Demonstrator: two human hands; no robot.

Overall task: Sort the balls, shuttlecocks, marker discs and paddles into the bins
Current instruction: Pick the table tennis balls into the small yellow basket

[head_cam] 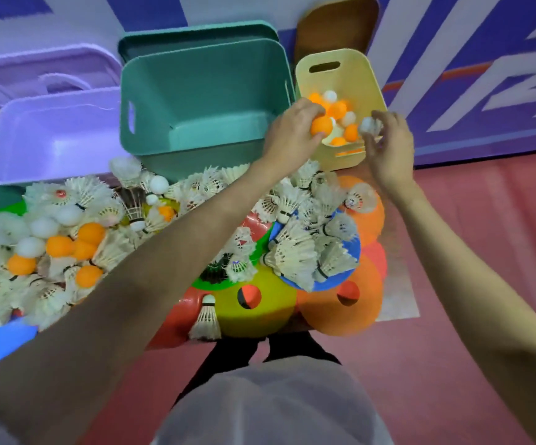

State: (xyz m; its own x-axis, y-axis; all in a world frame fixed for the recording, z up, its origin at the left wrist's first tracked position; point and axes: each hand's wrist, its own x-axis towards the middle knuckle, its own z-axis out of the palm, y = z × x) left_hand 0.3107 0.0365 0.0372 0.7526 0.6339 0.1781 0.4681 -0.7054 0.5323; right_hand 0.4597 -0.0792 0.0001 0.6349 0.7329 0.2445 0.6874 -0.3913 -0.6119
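Nearest the lens, a pale grey shirt front [276,409], with dark trouser legs [260,348] below it on a pink floor [472,252]

Further out, both bare forearms reaching up and across a heaped table

Left hand [292,130] curled round an orange ball [321,125], held at the near left rim of the yellow bin [334,78]

Right hand [388,146] at the bin's right rim, fingertips pinching a white ball [369,125], blurred, probably a table-tennis ball like the rest

Inside the yellow bin, a mix of orange and white balls [337,109] lying against its near wall

Just left of it, a teal bin [205,78], touching or almost touching the yellow one; behind it a teal lid [196,30] leaning upright

Left again, a lilac bin [57,123], with a lilac lid [41,65] standing behind

Behind the yellow bin, a brown rounded board [337,24] propped against the blue-and-white wall

On the table, white feathered shuttlecocks [292,252] strewn everywhere, many piled on a blue marker disc [334,282]

Beneath and beside that, a yellow marker disc [253,309] and an orange marker disc [340,313], each with a round centre hole, overlapping red and green ones

Far left, a cluster of loose balls [64,245], orange and white, nested among more shuttlecocks

One single shuttlecock [207,319] lying at the near table edge, cork end away from the camera
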